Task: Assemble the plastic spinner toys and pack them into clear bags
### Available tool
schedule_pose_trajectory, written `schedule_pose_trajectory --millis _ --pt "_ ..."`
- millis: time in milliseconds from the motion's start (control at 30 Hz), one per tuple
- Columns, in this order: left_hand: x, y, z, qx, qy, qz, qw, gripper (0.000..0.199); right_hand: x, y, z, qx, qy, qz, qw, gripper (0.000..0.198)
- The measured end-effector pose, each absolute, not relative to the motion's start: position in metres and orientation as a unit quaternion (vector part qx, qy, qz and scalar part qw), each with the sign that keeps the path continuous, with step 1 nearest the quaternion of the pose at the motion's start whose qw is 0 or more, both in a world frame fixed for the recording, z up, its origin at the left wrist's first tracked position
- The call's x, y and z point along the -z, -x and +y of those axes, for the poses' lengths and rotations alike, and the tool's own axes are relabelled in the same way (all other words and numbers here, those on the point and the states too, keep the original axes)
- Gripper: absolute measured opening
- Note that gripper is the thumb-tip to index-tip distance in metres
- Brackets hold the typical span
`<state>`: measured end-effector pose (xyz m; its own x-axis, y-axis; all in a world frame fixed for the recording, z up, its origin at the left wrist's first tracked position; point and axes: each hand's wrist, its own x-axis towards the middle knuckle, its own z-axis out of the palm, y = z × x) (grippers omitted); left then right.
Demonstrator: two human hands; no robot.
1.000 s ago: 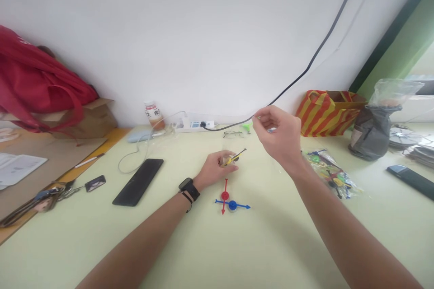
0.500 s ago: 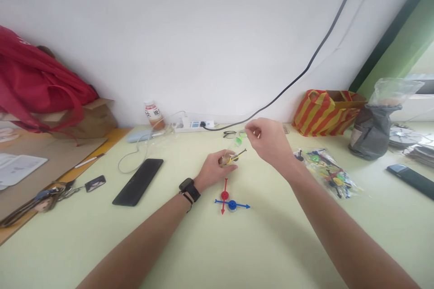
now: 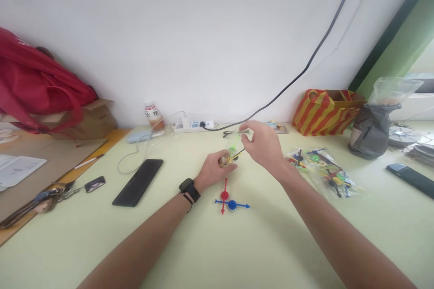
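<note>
Steadying yellow arrow spinner (image 3: 232, 159), it seems: my left hand (image 3: 215, 166) half-curled around it, twelve o'clock of red spinner (image 3: 224, 195) and blue spinner (image 3: 232, 205) | my right hand (image 3: 263, 145), two o'clock of left, seemingly pinches clear plastic bag (image 3: 233, 138) with green piece (image 3: 232, 150), probably holding it taut.

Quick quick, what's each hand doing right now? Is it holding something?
Left hand: closed around the yellow arrow piece.
Right hand: fingers curled, near something see-through and green; can't tell if it's pinching it.
</note>
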<state>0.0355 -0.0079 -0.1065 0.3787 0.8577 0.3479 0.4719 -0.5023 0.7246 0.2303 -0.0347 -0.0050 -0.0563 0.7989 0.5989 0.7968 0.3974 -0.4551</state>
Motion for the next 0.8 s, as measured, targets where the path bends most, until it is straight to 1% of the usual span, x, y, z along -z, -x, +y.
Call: schedule_pose_trajectory --millis 100,233,267,367,467,600,800 --pt "0.105 -0.036 -0.009 -0.365 -0.783 0.422 0.274 0.035 0.002 -0.238 -0.035 -0.002 0.520 -0.768 0.374 0.028" --pt "0.104 -0.036 -0.010 -0.372 -0.782 0.411 0.286 0.036 -0.002 -0.251 -0.037 -0.059 0.463 -0.831 0.302 0.034" --pt "0.104 -0.036 -0.010 -0.372 -0.781 0.410 0.288 0.036 -0.003 -0.252 -0.037 -0.071 0.458 -0.839 0.283 0.033" --pt "0.103 -0.036 -0.010 -0.375 -0.779 0.409 0.293 0.037 -0.005 -0.253 -0.038 -0.087 0.464 -0.845 0.252 0.022" --pt "0.103 -0.036 -0.009 -0.375 -0.772 0.399 0.322 0.041 -0.008 -0.250 -0.038 -0.096 0.461 -0.839 0.273 0.017" --pt "0.101 -0.037 -0.010 -0.365 -0.764 0.359 0.393 0.054 -0.009 -0.247 -0.039 -0.105 0.444 -0.842 0.288 0.016" --pt "0.098 -0.036 -0.009 -0.356 -0.764 0.332 0.424 0.046 -0.006 -0.244 -0.040 -0.084 0.419 -0.844 0.323 0.016"
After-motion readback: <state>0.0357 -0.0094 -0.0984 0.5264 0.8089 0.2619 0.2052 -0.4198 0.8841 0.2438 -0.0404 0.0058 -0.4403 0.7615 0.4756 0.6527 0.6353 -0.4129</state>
